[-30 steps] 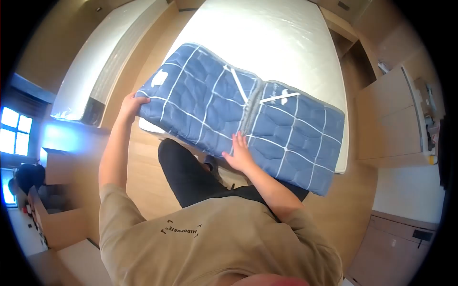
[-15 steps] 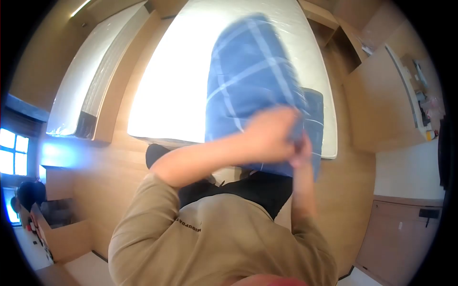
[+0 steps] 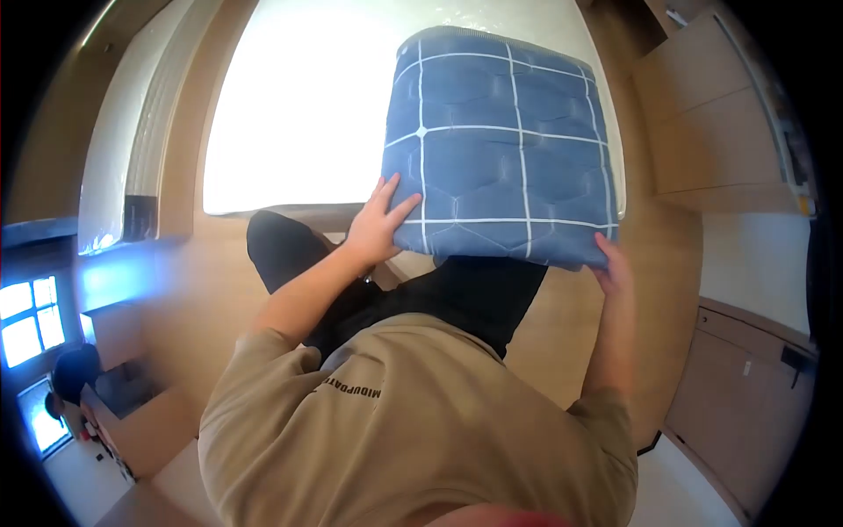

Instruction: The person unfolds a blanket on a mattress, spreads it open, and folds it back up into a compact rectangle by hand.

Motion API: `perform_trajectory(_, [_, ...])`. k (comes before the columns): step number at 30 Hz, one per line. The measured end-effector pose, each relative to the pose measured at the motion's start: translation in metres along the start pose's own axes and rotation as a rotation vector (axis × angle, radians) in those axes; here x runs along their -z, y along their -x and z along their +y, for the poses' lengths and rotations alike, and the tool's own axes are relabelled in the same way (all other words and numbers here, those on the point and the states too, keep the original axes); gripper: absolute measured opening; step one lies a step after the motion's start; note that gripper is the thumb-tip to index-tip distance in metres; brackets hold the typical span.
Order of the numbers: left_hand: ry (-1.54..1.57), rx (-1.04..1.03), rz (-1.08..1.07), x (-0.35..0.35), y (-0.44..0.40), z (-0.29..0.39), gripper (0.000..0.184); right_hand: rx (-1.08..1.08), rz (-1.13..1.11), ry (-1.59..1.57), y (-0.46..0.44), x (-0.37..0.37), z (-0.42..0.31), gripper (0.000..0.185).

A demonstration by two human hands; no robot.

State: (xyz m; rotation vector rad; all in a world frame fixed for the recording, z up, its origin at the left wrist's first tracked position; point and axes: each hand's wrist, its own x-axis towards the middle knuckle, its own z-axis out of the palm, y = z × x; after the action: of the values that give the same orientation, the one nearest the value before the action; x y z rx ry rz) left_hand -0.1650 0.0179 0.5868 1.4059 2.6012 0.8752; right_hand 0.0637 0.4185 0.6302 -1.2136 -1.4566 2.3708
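A folded blue quilted mattress pad (image 3: 474,158) with white grid lines lies on the right part of the bed mattress (image 3: 290,114), its near edge jutting toward me. My left hand (image 3: 378,227) rests at the pad's near left corner, fingers spread along the side and thumb reaching over the top. At the near right corner, my right hand (image 3: 614,266) grips the pad. One digit shows on the upper face there, and the other fingers are partly hidden by the fabric.
A second plastic-wrapped mattress (image 3: 114,167) leans at the left. Wooden cabinets (image 3: 702,123) stand on the right, with a brown door (image 3: 733,395) below them in view. An open box (image 3: 132,413) sits at lower left near a window (image 3: 33,316). My legs (image 3: 421,294) are close to the bed.
The pad has gone from a tilted, bunched, blurred bundle to a flat, squarish fold. My hands, close together before, are now apart at its two near corners. The view has shifted.
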Motion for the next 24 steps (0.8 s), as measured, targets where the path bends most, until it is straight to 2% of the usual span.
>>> perform_trajectory(2, [0.003, -0.005, 0.003, 0.000, 0.002, -0.020, 0.077, 0.092, -0.046, 0.022, 0.003, 0.002, -0.002, 0.049])
perform_trajectory(5, [0.012, -0.015, -0.041, 0.002, -0.011, -0.033, 0.074, -0.030, 0.002, 0.101, -0.011, 0.017, 0.035, 0.051])
perform_trajectory(6, [0.016, -0.014, -0.049, 0.001, -0.015, -0.035, 0.074, -0.119, -0.021, 0.072, -0.020, 0.027, 0.048, 0.057])
perform_trajectory(9, [0.044, -0.097, -0.016, 0.001, -0.021, -0.042, 0.071, -0.208, -0.083, 0.065, -0.029, 0.037, 0.052, 0.062])
perform_trajectory(10, [0.095, -0.159, -0.042, 0.016, -0.025, -0.038, 0.079, -0.238, -0.143, 0.119, -0.031, 0.043, 0.046, 0.067])
perform_trajectory(13, [1.107, 0.343, -0.220, -0.002, -0.005, -0.071, 0.091, -0.176, -0.102, 0.144, -0.045, 0.055, 0.034, 0.067])
perform_trajectory(14, [1.210, 0.403, -0.161, -0.007, -0.013, -0.077, 0.100, -0.229, -0.074, 0.052, -0.052, 0.049, 0.028, 0.068])
perform_trajectory(15, [1.334, 0.669, -0.160, -0.015, -0.017, -0.078, 0.093, -0.280, -0.048, -0.041, -0.061, 0.041, 0.022, 0.069])
perform_trajectory(16, [1.348, 0.724, -0.175, -0.023, -0.027, -0.076, 0.092, -0.332, -0.022, -0.134, -0.068, 0.033, 0.018, 0.069])
perform_trajectory(17, [1.360, 0.777, -0.189, -0.022, -0.043, -0.062, 0.091, -0.309, -0.020, -0.063, -0.076, 0.032, 0.020, 0.071])
perform_trajectory(19, [1.387, 0.775, -0.199, -0.013, -0.055, -0.053, 0.073, -0.265, -0.015, 0.083, -0.086, 0.017, 0.021, 0.074])
perform_trajectory(22, [1.444, 0.889, -0.188, -0.017, -0.053, -0.060, 0.056, -0.028, 0.007, 0.280, -0.083, 0.003, 0.002, 0.072])
perform_trajectory(23, [1.376, 0.934, -0.193, 0.002, -0.059, -0.048, 0.064, 0.033, 0.023, 0.355, -0.085, -0.005, -0.005, 0.071])
perform_trajectory(24, [1.501, 0.919, -0.188, 0.000, -0.061, -0.064, 0.062, -0.021, -0.027, 0.286, -0.091, -0.017, -0.016, 0.069])
